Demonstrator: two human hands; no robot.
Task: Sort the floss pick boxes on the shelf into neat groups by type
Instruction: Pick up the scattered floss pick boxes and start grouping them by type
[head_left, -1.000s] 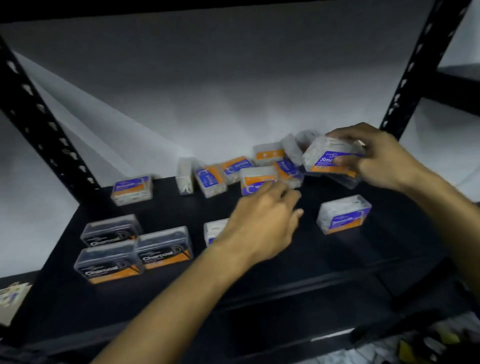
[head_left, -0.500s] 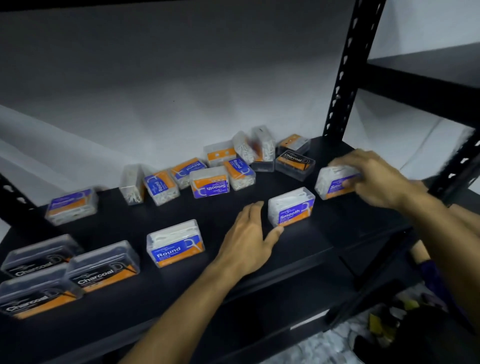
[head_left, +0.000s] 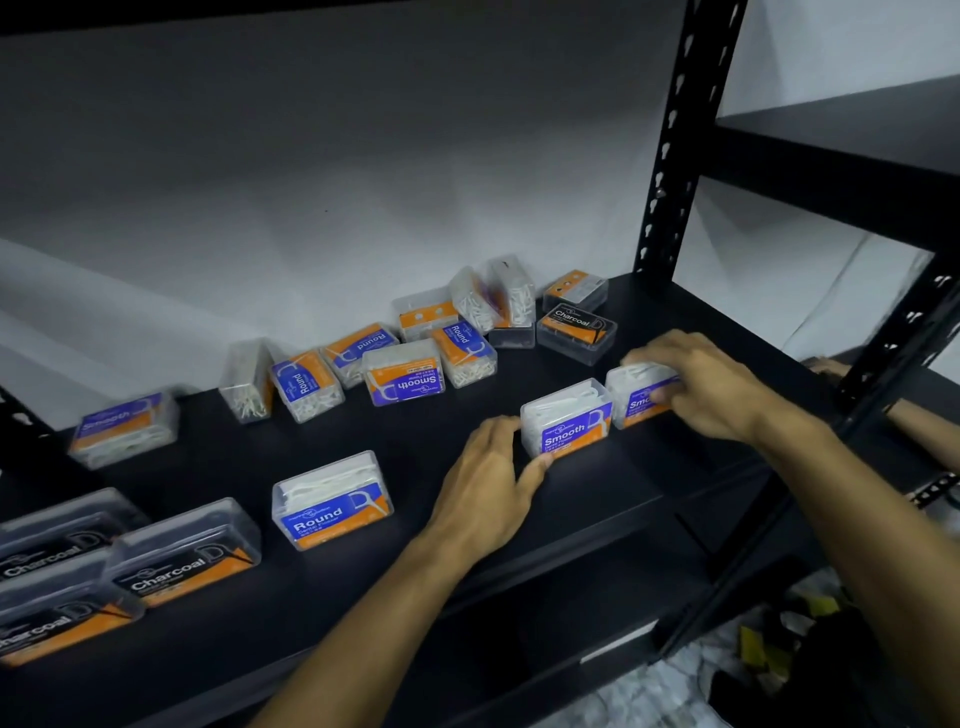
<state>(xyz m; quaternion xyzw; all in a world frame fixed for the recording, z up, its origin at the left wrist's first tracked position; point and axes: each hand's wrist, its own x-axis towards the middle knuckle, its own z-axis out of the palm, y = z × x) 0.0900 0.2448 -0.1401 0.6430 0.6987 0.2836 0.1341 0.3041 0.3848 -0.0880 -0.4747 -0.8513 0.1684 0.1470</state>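
The left hand had straight fingers pressed against the clear blue-and-orange "Smooth" floss pick box on the black shelf, probably nudging it beside the matching box the right hand pinched, building a Smooth group.

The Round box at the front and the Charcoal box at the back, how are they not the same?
The Round box is full of white picks; the Charcoal box looks dark inside. The Round box has a blue and orange label; the Charcoal box has a black label with an orange corner. The Round box stands alone near the front edge of the shelf; the Charcoal box sits at the back beside other boxes. Both are clear plastic, and no hand touches either.
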